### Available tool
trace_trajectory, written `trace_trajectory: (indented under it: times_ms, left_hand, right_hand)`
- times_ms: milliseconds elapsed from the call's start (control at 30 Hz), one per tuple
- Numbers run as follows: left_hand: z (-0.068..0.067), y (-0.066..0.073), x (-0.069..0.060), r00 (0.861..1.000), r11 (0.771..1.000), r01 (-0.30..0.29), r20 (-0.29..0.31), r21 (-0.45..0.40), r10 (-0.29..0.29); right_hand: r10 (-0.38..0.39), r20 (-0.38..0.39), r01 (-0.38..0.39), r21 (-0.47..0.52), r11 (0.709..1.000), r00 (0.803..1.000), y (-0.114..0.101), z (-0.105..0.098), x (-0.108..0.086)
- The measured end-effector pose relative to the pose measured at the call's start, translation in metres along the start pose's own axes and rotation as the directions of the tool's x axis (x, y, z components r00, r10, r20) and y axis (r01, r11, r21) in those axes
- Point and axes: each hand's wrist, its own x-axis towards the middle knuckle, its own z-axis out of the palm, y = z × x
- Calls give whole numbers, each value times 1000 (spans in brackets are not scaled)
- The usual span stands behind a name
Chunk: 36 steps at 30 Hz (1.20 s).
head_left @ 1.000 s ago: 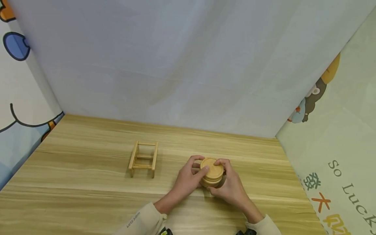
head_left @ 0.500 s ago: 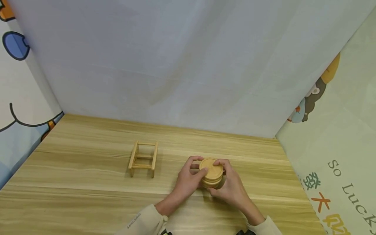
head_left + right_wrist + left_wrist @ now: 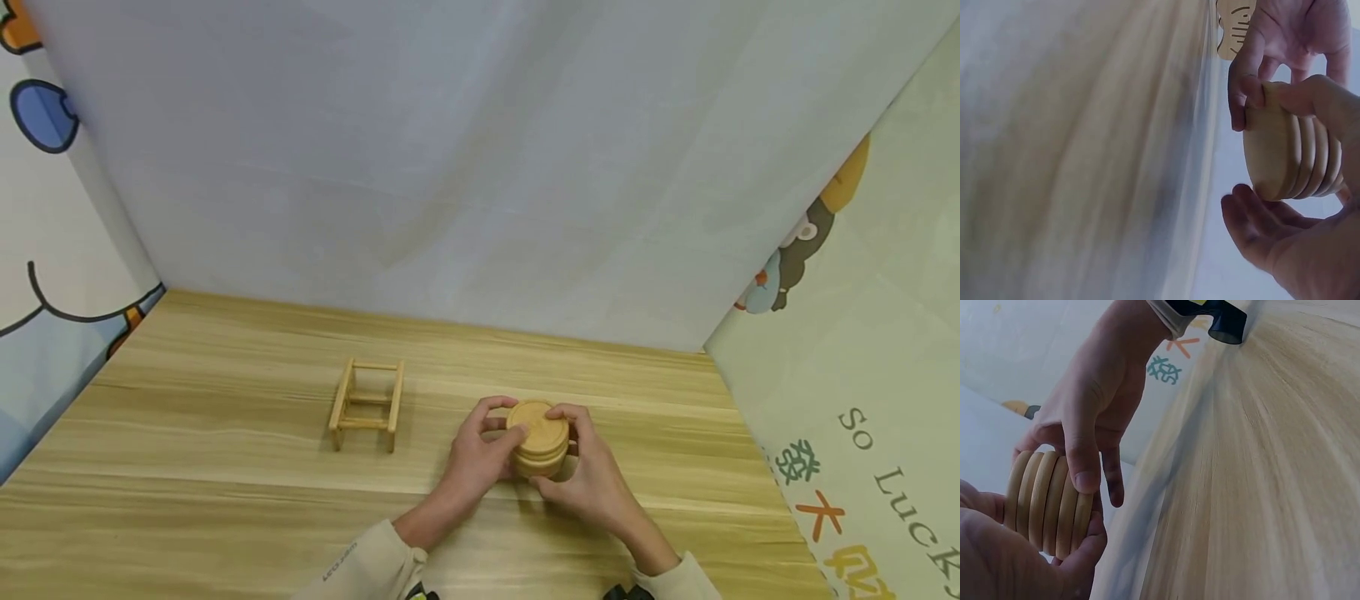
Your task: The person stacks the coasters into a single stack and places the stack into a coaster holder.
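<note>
Several round wooden coasters [image 3: 537, 427] are gripped together as one stack between my hands, right of the middle of the table. My left hand [image 3: 478, 457] holds the stack's left side, its thumb on the rim of the top coaster. On the other side, my right hand [image 3: 592, 477] has a finger over the top edge and its thumb low at the front. The coaster edges [image 3: 1039, 500] line up closely in the left wrist view. A flat coaster face [image 3: 1268, 147] shows in the right wrist view. The stack seems held just off the tabletop; its underside is hidden in the head view.
A small wooden rack [image 3: 395, 400] with upright posts and crossbars stands on the table to the left of my hands. Its carved end panel [image 3: 1234, 34] appears in the right wrist view. A pale curtain [image 3: 450, 167] hangs behind the wood-grain table [image 3: 225, 467], with printed walls at both sides.
The stack and both hands have shifted very slightly left and away from me. Both hands keep their hold, and the rack stays in place.
</note>
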Motion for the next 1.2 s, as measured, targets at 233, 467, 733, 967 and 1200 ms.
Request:
trace_trajectory:
  times_ms: [233,467,733,967,1200]
  left_hand:
    - [-4,-1,3,998,992,68,27,-102,-65]
    - [-5,3,3,996,988,84,39,-133,-80]
    - [-5,9,0,994,979,93,71,-181,-81]
    - [-3,13,-2,989,955,131,102,-266,-108]
    - [0,15,-7,990,957,117,108,-265,-91]
  right_hand:
    - [-25,20,24,63,998,1000,1,0,1]
    - [-81,24,78,90,993,996,5,0,0]
    - [-84,-21,86,119,989,996,1,2,-1]
    - [-139,-115,159,190,969,984,-2,9,0]
    - [-161,-189,202,222,954,969,-3,9,1]
